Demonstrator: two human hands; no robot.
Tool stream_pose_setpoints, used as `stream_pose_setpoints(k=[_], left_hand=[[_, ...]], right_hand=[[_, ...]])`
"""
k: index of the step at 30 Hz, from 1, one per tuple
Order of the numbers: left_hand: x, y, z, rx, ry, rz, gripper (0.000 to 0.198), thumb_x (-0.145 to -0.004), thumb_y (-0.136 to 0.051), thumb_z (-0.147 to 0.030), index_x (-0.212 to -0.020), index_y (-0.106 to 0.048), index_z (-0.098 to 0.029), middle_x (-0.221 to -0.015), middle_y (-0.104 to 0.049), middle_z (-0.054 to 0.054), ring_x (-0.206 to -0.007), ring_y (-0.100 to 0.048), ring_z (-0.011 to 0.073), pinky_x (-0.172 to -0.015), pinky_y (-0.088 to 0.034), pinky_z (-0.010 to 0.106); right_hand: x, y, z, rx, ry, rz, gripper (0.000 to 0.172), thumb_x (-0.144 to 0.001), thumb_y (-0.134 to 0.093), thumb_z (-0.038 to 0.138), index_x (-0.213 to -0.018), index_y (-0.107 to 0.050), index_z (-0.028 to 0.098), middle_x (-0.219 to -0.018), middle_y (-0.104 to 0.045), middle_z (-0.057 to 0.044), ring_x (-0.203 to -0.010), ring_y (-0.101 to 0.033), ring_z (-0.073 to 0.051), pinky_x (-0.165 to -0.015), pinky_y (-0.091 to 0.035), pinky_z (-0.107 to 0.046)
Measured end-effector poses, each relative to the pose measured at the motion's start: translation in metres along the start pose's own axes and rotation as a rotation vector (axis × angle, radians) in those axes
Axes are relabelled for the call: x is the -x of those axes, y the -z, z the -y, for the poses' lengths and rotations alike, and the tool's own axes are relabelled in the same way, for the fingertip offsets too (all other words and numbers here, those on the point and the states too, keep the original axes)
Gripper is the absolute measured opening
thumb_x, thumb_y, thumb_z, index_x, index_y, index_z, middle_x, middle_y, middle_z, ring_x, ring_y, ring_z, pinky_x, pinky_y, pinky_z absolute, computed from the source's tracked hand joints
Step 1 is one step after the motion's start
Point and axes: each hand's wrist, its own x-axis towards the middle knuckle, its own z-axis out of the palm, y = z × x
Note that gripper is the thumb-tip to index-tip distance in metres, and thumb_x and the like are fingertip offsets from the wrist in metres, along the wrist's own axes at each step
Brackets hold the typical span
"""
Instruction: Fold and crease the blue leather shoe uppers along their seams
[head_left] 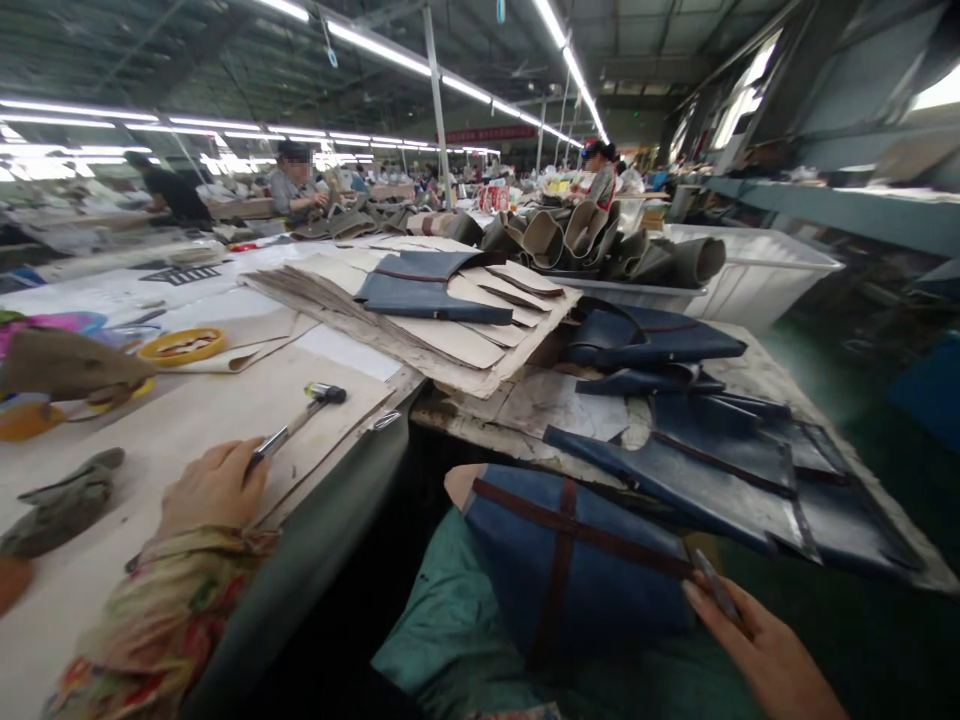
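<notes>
A blue leather piece (585, 560) with crossed brown strips lies across my lap, over green cloth. At its right end is my right hand (757, 635), closed around a slim silver pen-like tool (718, 588); the thumb is by the leather's edge. On the left table my left hand (214, 487) rests with its fingers closed around the metal end of a small hammer (304, 415). The hammer's dark head points away from me and lies on the table paper.
Stacked cream sheets (442, 340) carry another blue piece (435, 285). More blue leather pieces (720, 450) lie on the right-hand board. Behind stands a white bin (780, 270) with rolled olive pieces. A yellow tape roll (182, 346) and grey-green cloth (67, 500) are at left. People work farther back.
</notes>
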Motion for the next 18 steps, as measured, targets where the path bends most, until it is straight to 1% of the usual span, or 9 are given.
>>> stream_pose_setpoints(k=[2, 4, 5, 8, 10, 12, 14, 15, 18], left_hand=[[0.015, -0.009, -0.035, 0.266, -0.169, -0.002, 0.049, -0.083, -0.034, -0.041, -0.12, -0.045, -0.009, -0.119, -0.049, 0.015, -0.107, -0.049, 0.0292, -0.093, -0.039, 0.042], [0.031, -0.022, -0.079, 0.586, -0.302, 0.207, 0.052, -0.082, -0.035, -0.048, -0.118, -0.046, -0.013, -0.116, -0.052, 0.011, -0.099, -0.054, 0.0224, -0.083, -0.047, 0.034], [0.037, -0.031, -0.1, 0.717, -0.316, 0.305, 0.054, -0.08, -0.037, -0.052, -0.117, -0.047, -0.014, -0.114, -0.054, 0.011, -0.098, -0.055, 0.0216, -0.081, -0.048, 0.033], [0.05, -0.058, -0.151, 1.049, -0.239, 0.452, 0.061, -0.072, -0.045, -0.06, -0.111, -0.051, -0.013, -0.11, -0.057, 0.011, -0.098, -0.054, 0.021, -0.081, -0.047, 0.031], [0.055, -0.074, -0.17, 1.221, -0.134, 0.518, 0.064, -0.069, -0.049, -0.061, -0.113, -0.05, -0.015, -0.103, -0.06, 0.008, -0.085, -0.057, 0.0177, -0.063, -0.049, 0.025], [0.061, -0.085, -0.179, 1.334, 0.043, 0.569, 0.062, -0.069, -0.05, -0.062, -0.112, -0.051, -0.017, -0.086, -0.061, 0.004, -0.068, -0.055, 0.0133, -0.046, -0.041, 0.019], [0.067, -0.09, -0.177, 1.367, 0.233, 0.573, 0.056, -0.07, -0.05, -0.061, -0.103, -0.056, -0.017, -0.073, -0.058, 0.001, -0.061, -0.053, 0.0116, -0.043, -0.037, 0.017], [0.067, -0.09, -0.172, 1.347, 0.276, 0.544, 0.051, -0.071, -0.05, -0.06, -0.098, -0.058, -0.017, -0.07, -0.058, 0.001, -0.06, -0.054, 0.012, -0.044, -0.039, 0.018], [0.057, -0.077, -0.141, 1.215, 0.177, 0.31, 0.033, -0.07, -0.057, -0.048, -0.083, -0.062, -0.017, -0.073, -0.06, 0.003, -0.069, -0.06, 0.017, -0.056, -0.05, 0.025]], right_hand=[[-0.011, 0.003, 0.019, -0.076, -0.105, 0.094, 0.046, -0.074, -0.044, 0.052, -0.09, -0.067, 0.016, -0.093, -0.067, -0.006, -0.085, -0.063, -0.021, -0.073, -0.052, -0.028], [-0.025, 0.011, 0.044, -0.159, -0.239, 0.155, 0.046, -0.075, -0.044, 0.055, -0.083, -0.065, 0.014, -0.072, -0.066, -0.004, -0.07, -0.063, -0.019, -0.063, -0.051, -0.026], [-0.031, 0.016, 0.058, -0.168, -0.258, 0.122, 0.046, -0.075, -0.044, 0.056, -0.077, -0.063, 0.014, -0.064, -0.063, -0.003, -0.063, -0.06, -0.019, -0.059, -0.049, -0.026], [-0.044, 0.034, 0.106, -0.158, -0.206, 0.044, 0.043, -0.074, -0.045, 0.057, -0.063, -0.056, 0.017, -0.055, -0.054, -0.001, -0.055, -0.052, -0.015, -0.055, -0.043, -0.025], [-0.051, 0.041, 0.137, -0.183, -0.096, 0.064, 0.04, -0.075, -0.045, 0.054, -0.064, -0.054, 0.017, -0.06, -0.053, 0.0, -0.059, -0.05, -0.013, -0.057, -0.04, -0.024], [-0.06, 0.04, 0.166, -0.224, 0.059, 0.117, 0.036, -0.079, -0.043, 0.048, -0.065, -0.052, 0.017, -0.061, -0.049, 0.001, -0.06, -0.046, -0.011, -0.058, -0.038, -0.023], [-0.07, 0.031, 0.189, -0.272, 0.191, 0.157, 0.033, -0.081, -0.042, 0.042, -0.06, -0.047, 0.017, -0.058, -0.042, 0.002, -0.057, -0.041, -0.009, -0.055, -0.034, -0.022], [-0.076, 0.025, 0.199, -0.3, 0.241, 0.173, 0.032, -0.081, -0.043, 0.04, -0.059, -0.044, 0.017, -0.056, -0.038, 0.003, -0.055, -0.038, -0.008, -0.054, -0.032, -0.022], [-0.089, 0.013, 0.226, -0.407, 0.35, 0.209, 0.031, -0.079, -0.048, 0.035, -0.056, -0.038, 0.016, -0.054, -0.032, 0.004, -0.053, -0.032, -0.006, -0.05, -0.027, -0.021]])
